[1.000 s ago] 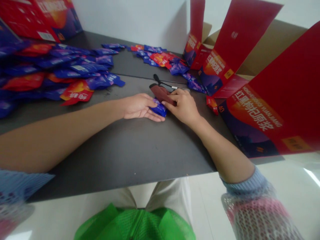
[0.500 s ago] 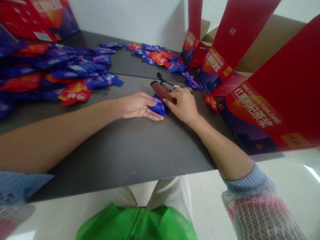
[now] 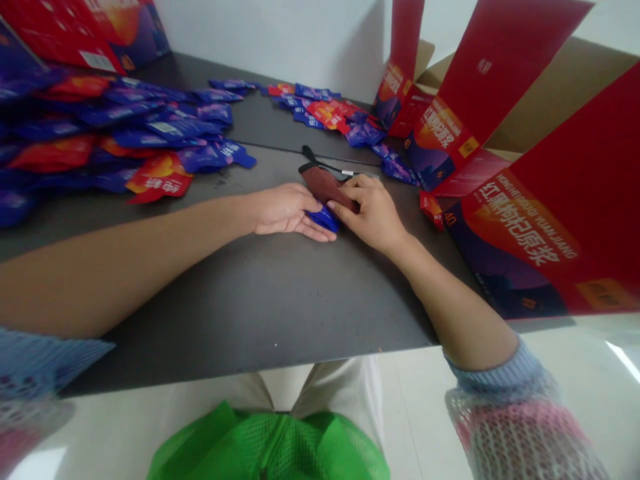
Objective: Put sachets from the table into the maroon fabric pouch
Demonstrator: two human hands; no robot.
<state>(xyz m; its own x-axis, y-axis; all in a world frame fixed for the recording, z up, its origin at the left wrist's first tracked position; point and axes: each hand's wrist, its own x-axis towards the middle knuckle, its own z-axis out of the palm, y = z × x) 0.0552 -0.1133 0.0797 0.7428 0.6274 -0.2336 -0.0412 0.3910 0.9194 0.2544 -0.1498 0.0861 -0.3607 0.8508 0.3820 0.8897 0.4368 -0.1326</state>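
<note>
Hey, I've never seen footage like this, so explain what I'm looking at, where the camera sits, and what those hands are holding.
There's no machine here, just one person's bare hands. The view comes from a camera worn on that person's head, looking forward and down. The left hand holds a blue packet between thumb and fingers. The right hand grips a brown, cloth-like thing; I can't tell what it is. On the dark table, a big pile of packets lies at left and a smaller group farther back. Open red boxes stand at right.

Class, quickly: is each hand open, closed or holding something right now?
Left hand: holding a blue packet.
Right hand: holding a brown cloth.
</note>
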